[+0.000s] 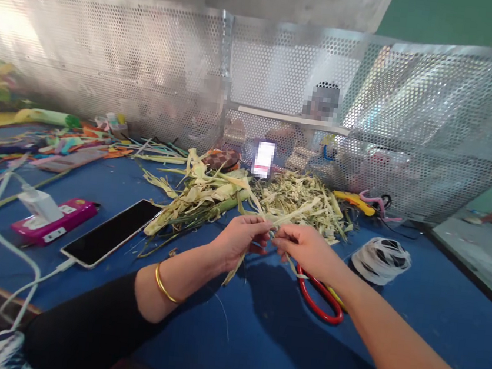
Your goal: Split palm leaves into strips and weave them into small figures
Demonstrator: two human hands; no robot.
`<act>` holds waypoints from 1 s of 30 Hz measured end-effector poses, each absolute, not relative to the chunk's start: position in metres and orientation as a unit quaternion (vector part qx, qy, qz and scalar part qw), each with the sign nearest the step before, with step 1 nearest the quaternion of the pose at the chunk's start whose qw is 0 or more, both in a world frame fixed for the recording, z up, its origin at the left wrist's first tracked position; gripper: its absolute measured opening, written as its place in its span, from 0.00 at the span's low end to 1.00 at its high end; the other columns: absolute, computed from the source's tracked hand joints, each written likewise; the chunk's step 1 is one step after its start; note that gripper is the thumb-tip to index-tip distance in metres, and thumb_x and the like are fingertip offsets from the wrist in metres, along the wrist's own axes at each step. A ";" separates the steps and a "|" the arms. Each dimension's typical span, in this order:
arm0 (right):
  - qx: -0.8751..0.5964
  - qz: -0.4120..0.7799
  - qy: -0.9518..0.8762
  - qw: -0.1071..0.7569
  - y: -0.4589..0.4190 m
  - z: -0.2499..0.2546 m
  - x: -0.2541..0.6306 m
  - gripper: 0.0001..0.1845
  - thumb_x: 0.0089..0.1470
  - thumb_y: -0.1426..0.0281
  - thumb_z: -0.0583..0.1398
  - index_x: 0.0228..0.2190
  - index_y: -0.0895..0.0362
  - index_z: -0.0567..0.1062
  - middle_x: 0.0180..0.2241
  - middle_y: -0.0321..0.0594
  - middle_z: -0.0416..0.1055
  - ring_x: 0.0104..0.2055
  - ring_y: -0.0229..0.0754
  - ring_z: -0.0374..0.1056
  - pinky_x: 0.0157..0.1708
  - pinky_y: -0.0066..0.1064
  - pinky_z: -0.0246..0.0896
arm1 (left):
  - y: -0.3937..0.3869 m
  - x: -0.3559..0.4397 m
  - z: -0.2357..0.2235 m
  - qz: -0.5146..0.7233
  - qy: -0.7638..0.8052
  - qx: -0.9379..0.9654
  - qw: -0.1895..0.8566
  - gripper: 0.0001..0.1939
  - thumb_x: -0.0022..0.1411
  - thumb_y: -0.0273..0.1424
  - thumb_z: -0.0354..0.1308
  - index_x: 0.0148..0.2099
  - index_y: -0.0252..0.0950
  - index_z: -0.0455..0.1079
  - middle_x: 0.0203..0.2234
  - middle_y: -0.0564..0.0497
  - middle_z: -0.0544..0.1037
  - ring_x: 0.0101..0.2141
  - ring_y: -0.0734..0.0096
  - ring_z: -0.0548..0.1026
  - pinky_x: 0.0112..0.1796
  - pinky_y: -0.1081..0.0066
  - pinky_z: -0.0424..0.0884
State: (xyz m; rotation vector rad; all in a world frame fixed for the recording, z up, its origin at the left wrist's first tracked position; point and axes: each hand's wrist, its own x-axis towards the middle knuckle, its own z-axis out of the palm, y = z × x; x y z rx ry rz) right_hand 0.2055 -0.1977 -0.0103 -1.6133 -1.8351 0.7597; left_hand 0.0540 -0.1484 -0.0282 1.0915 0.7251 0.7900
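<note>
My left hand (240,238) and my right hand (305,247) meet over the blue table (233,337), both pinched on a pale dried leaf strip (273,228). The strip's loose end hangs down below my left hand. A gold bangle sits on my left wrist. Just behind my hands lies a heap of pale leaf strips and green stalks (244,199). Red-handled scissors (319,299) lie on the table under my right wrist.
A phone (111,231) on a white cable and a pink power bank (53,219) lie at the left. A coil of white cord (380,259) sits at the right. Coloured craft scraps (68,140) lie far left. A perforated metal screen (283,94) stands behind, with a person beyond it.
</note>
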 end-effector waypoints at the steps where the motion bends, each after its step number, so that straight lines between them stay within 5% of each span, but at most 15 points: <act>1: -0.604 0.264 -0.694 0.291 -0.198 -0.011 0.205 0.11 0.51 0.67 0.55 0.20 0.55 0.67 0.18 0.33 0.67 0.22 0.37 0.65 0.26 0.29 0.57 | -0.148 0.054 -0.029 0.358 0.337 0.510 0.706 0.09 0.51 0.30 0.63 0.25 0.32 0.67 0.18 0.55 0.68 0.19 0.79 0.66 0.21 0.77 0.66; 5: -0.618 0.169 -0.719 0.268 -0.199 -0.015 0.201 0.13 0.52 0.67 0.56 0.18 0.55 0.65 0.16 0.33 0.65 0.20 0.37 0.62 0.23 0.28 0.53 | -0.150 0.055 -0.030 0.368 0.386 0.566 0.629 0.05 0.53 0.28 0.61 0.26 0.32 0.71 0.18 0.55 0.70 0.18 0.81 0.66 0.19 0.78 0.64; 9: -0.617 0.261 -0.685 0.285 -0.197 -0.022 0.199 0.13 0.50 0.67 0.57 0.17 0.55 0.66 0.15 0.33 0.67 0.19 0.37 0.64 0.23 0.28 0.55 | -0.152 0.056 -0.030 0.388 0.399 0.566 0.608 0.07 0.54 0.27 0.59 0.25 0.32 0.71 0.16 0.55 0.69 0.17 0.82 0.65 0.17 0.80 0.60; 17: -0.588 0.353 -0.496 0.534 -0.189 -0.027 0.199 0.17 0.40 0.55 0.65 0.24 0.57 0.72 0.18 0.33 0.68 0.23 0.37 0.64 0.28 0.31 0.61 | -0.151 0.054 -0.024 0.342 0.397 0.537 0.661 0.04 0.50 0.24 0.63 0.31 0.32 0.72 0.21 0.53 0.75 0.16 0.83 0.66 0.16 0.81 0.54; 26: -0.595 0.303 -0.480 0.569 -0.189 -0.032 0.199 0.17 0.41 0.57 0.64 0.16 0.57 0.70 0.16 0.35 0.68 0.21 0.38 0.63 0.27 0.33 0.60 | -0.154 0.053 -0.021 0.286 0.381 0.545 0.690 0.04 0.51 0.21 0.61 0.26 0.30 0.69 0.21 0.50 0.76 0.17 0.83 0.67 0.19 0.79 0.63; 30: -0.600 0.341 -0.438 0.576 -0.186 -0.036 0.200 0.18 0.36 0.56 0.66 0.15 0.56 0.68 0.14 0.33 0.65 0.18 0.36 0.61 0.23 0.31 0.56 | -0.156 0.053 -0.018 0.309 0.364 0.544 0.690 0.06 0.51 0.21 0.61 0.35 0.30 0.72 0.21 0.50 0.77 0.17 0.82 0.68 0.21 0.77 0.66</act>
